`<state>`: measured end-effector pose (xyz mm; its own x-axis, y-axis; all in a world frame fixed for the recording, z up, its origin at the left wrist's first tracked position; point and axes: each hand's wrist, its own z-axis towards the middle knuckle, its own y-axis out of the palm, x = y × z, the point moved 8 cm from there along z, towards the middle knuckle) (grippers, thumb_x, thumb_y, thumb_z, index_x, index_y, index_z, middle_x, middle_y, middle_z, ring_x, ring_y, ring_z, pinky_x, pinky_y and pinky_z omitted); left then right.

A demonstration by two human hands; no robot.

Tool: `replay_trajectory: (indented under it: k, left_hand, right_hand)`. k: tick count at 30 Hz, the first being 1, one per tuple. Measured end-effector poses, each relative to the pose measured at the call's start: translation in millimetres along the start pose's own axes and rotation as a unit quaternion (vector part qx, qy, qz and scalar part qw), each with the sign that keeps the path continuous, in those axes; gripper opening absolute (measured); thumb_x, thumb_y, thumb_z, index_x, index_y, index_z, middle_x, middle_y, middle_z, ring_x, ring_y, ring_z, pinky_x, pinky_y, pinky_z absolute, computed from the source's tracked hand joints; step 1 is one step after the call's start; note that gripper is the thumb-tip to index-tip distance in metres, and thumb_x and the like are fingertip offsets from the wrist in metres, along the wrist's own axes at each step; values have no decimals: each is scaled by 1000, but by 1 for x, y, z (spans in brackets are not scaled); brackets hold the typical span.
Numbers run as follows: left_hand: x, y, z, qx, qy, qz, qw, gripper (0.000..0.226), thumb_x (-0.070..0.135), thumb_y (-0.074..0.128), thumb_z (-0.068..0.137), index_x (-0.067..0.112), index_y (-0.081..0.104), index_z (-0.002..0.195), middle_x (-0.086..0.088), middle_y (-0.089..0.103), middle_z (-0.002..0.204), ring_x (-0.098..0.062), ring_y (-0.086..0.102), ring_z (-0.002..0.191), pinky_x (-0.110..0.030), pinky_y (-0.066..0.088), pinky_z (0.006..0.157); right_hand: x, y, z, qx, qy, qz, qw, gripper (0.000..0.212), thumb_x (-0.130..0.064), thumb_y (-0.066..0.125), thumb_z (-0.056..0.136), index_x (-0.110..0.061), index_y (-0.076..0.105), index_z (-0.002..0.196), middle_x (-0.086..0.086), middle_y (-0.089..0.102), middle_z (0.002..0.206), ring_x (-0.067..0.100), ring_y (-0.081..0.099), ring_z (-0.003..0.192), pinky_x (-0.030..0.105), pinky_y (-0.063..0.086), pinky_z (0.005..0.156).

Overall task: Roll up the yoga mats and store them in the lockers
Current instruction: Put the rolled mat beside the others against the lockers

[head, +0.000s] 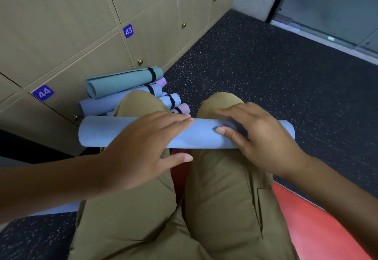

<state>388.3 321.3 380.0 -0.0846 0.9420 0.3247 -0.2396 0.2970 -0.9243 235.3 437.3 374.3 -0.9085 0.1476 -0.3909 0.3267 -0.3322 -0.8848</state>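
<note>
We see a dark speckled floor running from the lockers on the left to a glass door at the upper right. The locker doors are tan wood-grain with small brass knobs and blue number tags 42, 43 and 44; all visible doors are closed. A red mat lies flat under the person's seated legs, which wear khaki trousers. Across both knees rests a rolled light-blue mat. The left hand lies over its middle with fingers straight and thumb spread below the roll. The right hand grips the roll near its right end, thumb curled onto the front. A pile of rolled mats, banded with black straps, sits on the floor against the lockers. The left knee hides part of the pile, so we cannot count its mats.
</note>
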Motion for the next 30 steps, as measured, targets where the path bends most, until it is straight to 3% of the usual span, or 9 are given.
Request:
replay_trajectory:
  k: [6, 9, 11, 13, 18, 23, 26, 30]
  left_hand:
    - [-19, 12, 20, -16, -8, 11, 1000, 82, 74, 53, 85, 13, 58, 140, 1, 62, 138, -14, 55, 121, -28, 38, 104]
    - [-25, 16, 36, -37, -7, 45, 998, 81, 81, 45, 83, 18, 63, 130, 4, 68, 121, -18, 63, 105, -34, 47, 88]
    - [-24, 13, 46, -24, 5, 109, 994, 76, 84, 38, 84, 19, 66, 112, 5, 68, 98, -19, 63, 87, -32, 38, 70]
    - [-19, 10, 54, -8, 24, 172, 985, 75, 84, 34, 87, 19, 67, 106, 5, 65, 89, -20, 62, 79, -30, 24, 65]
    - [-5, 29, 66, 3, 53, 205, 977, 86, 83, 36, 85, 12, 64, 123, -4, 66, 98, -28, 64, 81, -40, 49, 66]
    - [-9, 40, 82, -23, 51, 246, 968, 77, 85, 40, 79, 14, 56, 103, -2, 59, 84, -28, 62, 67, -37, 42, 52]
    - [-17, 33, 95, -14, 50, 230, 972, 73, 87, 36, 78, 18, 51, 97, 2, 60, 79, -27, 64, 65, -32, 30, 49]
    - [-25, 13, 123, -17, 30, 185, 982, 70, 90, 40, 77, 26, 47, 103, 8, 64, 92, -23, 64, 80, -37, 41, 60]
  right_hand:
    - [9, -10, -22, 87, 50, -62, 993, 48, -53, 66, 92, -18, 68, 125, -4, 65, 121, 24, 58, 111, 42, 44, 100]
    - [20, -2, -24, 92, 64, -65, 992, 47, -53, 61, 95, -19, 67, 127, -5, 65, 123, 24, 57, 114, 42, 39, 106]
    - [23, 1, -19, 94, 60, -69, 991, 44, -52, 57, 98, -21, 67, 128, -7, 65, 123, 21, 57, 113, 39, 35, 109]
    - [27, 1, -13, 94, 61, -68, 991, 44, -53, 54, 99, -22, 68, 127, -8, 67, 122, 19, 57, 111, 37, 35, 107]
    - [37, 2, -1, 106, 60, -52, 991, 48, -58, 52, 97, -21, 72, 120, -5, 72, 115, 22, 64, 103, 40, 44, 96]
    - [46, -7, 2, 154, 76, -86, 981, 51, -62, 54, 95, -17, 74, 111, -2, 74, 103, 22, 63, 97, 36, 38, 101]
    - [60, -24, -5, 203, 125, -49, 970, 52, -61, 57, 94, -18, 69, 120, -3, 69, 116, 19, 58, 111, 32, 34, 107]
    - [75, -52, -7, 264, 167, 72, 947, 56, -55, 64, 92, -20, 60, 135, -5, 55, 141, 10, 45, 134, 28, 35, 114]
